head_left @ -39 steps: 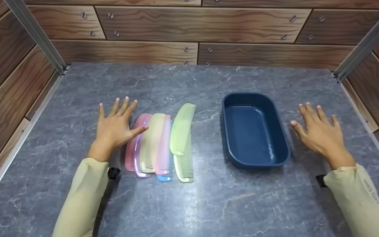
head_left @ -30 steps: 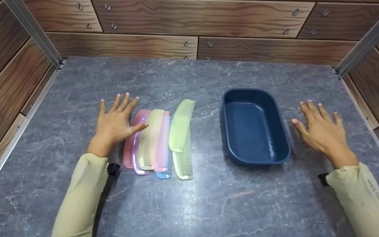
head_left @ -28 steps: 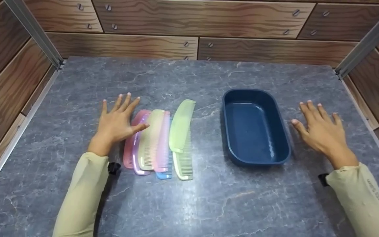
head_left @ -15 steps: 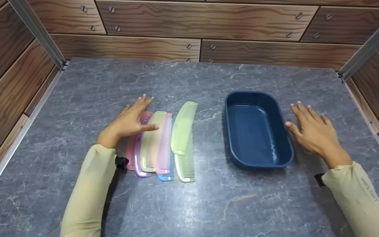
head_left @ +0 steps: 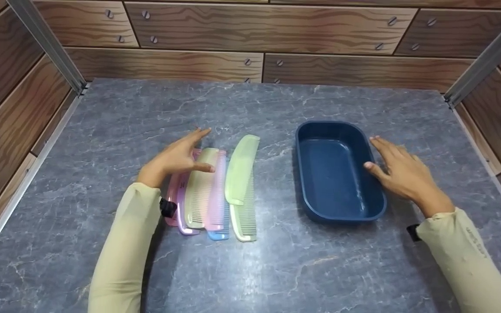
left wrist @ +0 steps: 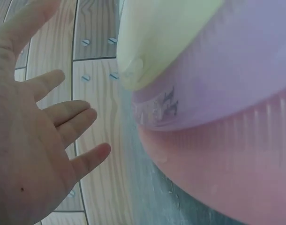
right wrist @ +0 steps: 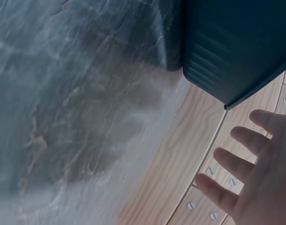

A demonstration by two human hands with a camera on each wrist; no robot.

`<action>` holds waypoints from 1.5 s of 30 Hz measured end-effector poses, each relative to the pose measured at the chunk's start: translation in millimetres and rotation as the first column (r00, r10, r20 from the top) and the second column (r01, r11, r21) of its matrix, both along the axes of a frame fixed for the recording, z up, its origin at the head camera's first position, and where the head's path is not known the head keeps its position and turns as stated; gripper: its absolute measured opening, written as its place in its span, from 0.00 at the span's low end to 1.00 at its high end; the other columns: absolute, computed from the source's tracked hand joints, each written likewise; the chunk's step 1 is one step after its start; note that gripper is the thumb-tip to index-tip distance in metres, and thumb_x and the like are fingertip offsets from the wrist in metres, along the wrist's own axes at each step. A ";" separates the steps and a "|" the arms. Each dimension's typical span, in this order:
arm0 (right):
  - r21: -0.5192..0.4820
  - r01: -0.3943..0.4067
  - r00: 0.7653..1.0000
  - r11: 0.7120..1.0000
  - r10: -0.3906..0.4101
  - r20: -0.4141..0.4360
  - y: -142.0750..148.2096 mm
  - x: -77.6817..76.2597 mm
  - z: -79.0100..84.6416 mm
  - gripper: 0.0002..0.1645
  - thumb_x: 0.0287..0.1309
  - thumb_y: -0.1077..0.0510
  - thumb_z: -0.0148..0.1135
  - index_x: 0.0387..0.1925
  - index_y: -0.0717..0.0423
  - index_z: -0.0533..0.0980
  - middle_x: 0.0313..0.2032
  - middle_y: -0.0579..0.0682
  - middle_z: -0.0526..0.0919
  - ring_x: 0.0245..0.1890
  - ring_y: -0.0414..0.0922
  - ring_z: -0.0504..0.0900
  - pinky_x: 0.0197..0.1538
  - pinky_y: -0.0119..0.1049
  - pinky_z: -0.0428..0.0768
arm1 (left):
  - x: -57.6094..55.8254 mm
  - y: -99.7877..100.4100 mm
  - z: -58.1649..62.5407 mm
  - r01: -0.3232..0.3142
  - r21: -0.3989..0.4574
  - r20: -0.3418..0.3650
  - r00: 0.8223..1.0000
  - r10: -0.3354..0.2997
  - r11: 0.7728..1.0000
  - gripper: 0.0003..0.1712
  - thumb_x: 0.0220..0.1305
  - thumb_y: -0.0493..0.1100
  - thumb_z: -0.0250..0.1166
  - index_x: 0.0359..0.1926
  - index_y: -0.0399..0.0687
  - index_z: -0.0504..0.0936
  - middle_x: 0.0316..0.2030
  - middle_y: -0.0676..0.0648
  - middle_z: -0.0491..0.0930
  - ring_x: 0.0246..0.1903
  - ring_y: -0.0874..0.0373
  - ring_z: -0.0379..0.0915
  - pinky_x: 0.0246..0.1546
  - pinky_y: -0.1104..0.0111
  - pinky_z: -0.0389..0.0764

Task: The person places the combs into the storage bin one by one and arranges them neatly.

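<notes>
My left hand (head_left: 174, 158) hovers over the far left part of a row of plastic combs, thumb and fingers spread apart, holding nothing. Beneath and beside it overlap a pink comb (head_left: 172, 213), a purple comb (head_left: 182, 217), a cream comb (head_left: 200, 191), a pink-lilac comb (head_left: 216, 195) and a blue comb (head_left: 220, 235). Two pale green combs lie to their right, the upper comb (head_left: 239, 174) partly covering the lower comb (head_left: 244, 226). My right hand (head_left: 402, 176) is at the right side of a dark blue tub (head_left: 305, 191), thumb tip overlapping its rim, fingers extended.
A grey marbled tabletop (head_left: 276, 269) carries everything. Wood-patterned panels (head_left: 272, 30) wall off the back and both sides, with metal posts (head_left: 50, 48) at the far corners.
My left hand has moved right, over the combs, and turned onto its side. My right hand has moved left to the tub's edge. Combs and tub stay in place.
</notes>
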State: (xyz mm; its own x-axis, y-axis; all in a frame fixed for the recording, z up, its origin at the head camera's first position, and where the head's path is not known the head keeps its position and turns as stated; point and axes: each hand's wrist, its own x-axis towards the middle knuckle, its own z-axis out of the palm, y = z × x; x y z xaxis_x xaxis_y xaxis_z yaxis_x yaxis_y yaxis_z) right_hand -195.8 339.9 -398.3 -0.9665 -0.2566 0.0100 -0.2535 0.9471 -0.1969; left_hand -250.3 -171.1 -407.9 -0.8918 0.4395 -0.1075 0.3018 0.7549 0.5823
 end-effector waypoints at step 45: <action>-0.488 0.046 0.970 0.872 0.077 0.229 8.8 -5.6 -22.7 0.41 0.71 0.52 0.49 0.76 0.52 0.42 0.61 0.66 0.63 0.52 0.49 0.69 0.52 0.38 0.70 | -6.2 -1.7 -10.6 -0.038 -0.116 0.072 0.996 0.046 0.993 0.45 0.43 0.54 0.76 0.59 0.36 0.70 0.48 0.38 0.69 0.50 0.44 0.58 0.56 0.50 0.60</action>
